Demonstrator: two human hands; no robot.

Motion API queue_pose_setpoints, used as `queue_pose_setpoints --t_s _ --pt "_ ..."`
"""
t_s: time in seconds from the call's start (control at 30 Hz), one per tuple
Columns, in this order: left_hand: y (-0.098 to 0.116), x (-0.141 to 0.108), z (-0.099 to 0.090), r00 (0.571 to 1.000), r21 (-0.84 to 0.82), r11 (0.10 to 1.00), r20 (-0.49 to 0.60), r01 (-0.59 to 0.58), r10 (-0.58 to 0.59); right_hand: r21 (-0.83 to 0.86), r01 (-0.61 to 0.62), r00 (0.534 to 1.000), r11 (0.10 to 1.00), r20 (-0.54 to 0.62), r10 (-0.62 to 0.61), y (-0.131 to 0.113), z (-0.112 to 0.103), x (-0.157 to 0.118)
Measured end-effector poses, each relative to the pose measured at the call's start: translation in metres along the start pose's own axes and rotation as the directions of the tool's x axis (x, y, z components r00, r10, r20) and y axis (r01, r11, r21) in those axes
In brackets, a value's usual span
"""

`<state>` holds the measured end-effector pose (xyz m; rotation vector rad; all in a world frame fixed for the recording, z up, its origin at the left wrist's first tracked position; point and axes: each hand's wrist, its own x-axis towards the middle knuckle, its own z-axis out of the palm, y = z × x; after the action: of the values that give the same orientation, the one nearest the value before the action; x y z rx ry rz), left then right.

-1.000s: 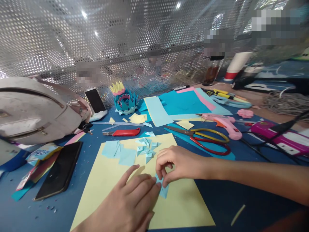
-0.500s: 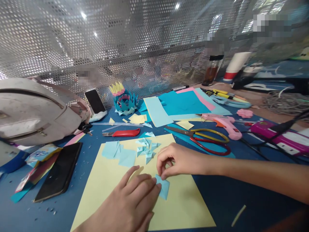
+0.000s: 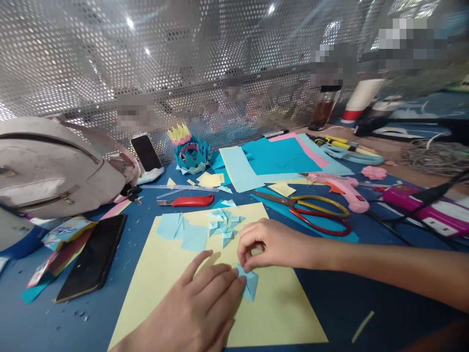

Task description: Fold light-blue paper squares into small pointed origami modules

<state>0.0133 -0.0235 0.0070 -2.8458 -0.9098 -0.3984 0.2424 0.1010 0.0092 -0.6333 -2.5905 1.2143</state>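
A small folded light blue paper (image 3: 250, 284) lies on a large pale yellow sheet (image 3: 282, 313). My left hand (image 3: 205, 298) rests palm down at its left side, fingertips pressing its edge, with the index finger and the others slightly spread. The thumb and a finger of my right hand (image 3: 262, 244) pinch the paper's top corner. Behind my hands, several folded light blue pieces (image 3: 223, 226) sit together on the yellow sheet, beside flat light blue squares (image 3: 194, 236).
Red cutter (image 3: 193, 201), scissors (image 3: 318, 211) and pink glue gun (image 3: 342, 188) lie behind the sheet. At left are a black phone (image 3: 93, 259) and a backpack (image 3: 47, 166). A blue paper flower (image 3: 192, 155) stands at the back, near coloured sheets (image 3: 278, 154).
The camera view has shifted slightly. Both hands stay nearly where they were, and the folded paper's upper flap looks a little more raised, its crease showing more.
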Motion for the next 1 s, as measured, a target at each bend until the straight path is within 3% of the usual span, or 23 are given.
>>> queue_pose_setpoints --t_s 0.23,0.87,1.0 --pt "-0.001 0.004 -0.005 0.994 -0.007 1.0 0.108 -0.002 0.003 -0.036 0.011 1.0 0.999 -0.008 -0.012 -0.002 0.0 0.0" --pt "-0.001 0.005 -0.007 0.989 -0.004 1.0 0.145 0.003 -0.003 -0.264 -0.003 0.995 0.964 -0.094 -0.023 -0.001 0.016 0.0" --pt "-0.001 0.005 -0.006 0.993 0.009 1.0 0.118 -0.012 0.011 -0.223 0.032 0.998 0.974 -0.043 -0.043 -0.002 0.01 -0.001"
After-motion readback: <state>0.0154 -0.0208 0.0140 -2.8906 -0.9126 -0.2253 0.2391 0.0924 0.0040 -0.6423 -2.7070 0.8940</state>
